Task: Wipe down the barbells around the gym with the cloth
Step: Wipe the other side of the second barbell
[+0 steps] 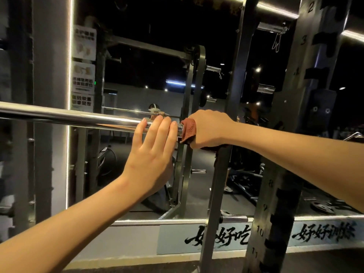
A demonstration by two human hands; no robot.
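Head view: a dim gym, looking at a bar set across a rack in front of a wall mirror.

Barbell: the chrome barbell runs level from the left edge toward the middle, where both hands meet it. Its right stretch is hidden under the cloth and the right hand.

Cloth: the reddish-brown cloth is wrapped round the bar, just right of the left fingertips. A fold shows at the left side of the right fist, and a darker edge shows under it.

Right hand: the right hand is curled over the bar from above and clamped on the cloth, knuckles up. Its forearm comes in from the right.

Left hand: the left hand lies against the bare shaft with fingers straight and close together, tips over the top of the bar, gripping nothing.

Hands together: they sit side by side on the bar. Whether the left fingers touch the cloth cannot be told.

Rack: a grey rack upright with dark slots and painted numbers stands near right, behind the right forearm. A slimmer post rises just under the right fist.

Mirror: the mirror behind the bar reflects racks, ceiling lights and a weight plate lying flat. A light strip edges its left side, with notices beside it.

Wall: black painted lettering runs below the mirror.

Floor: the floor is dark.
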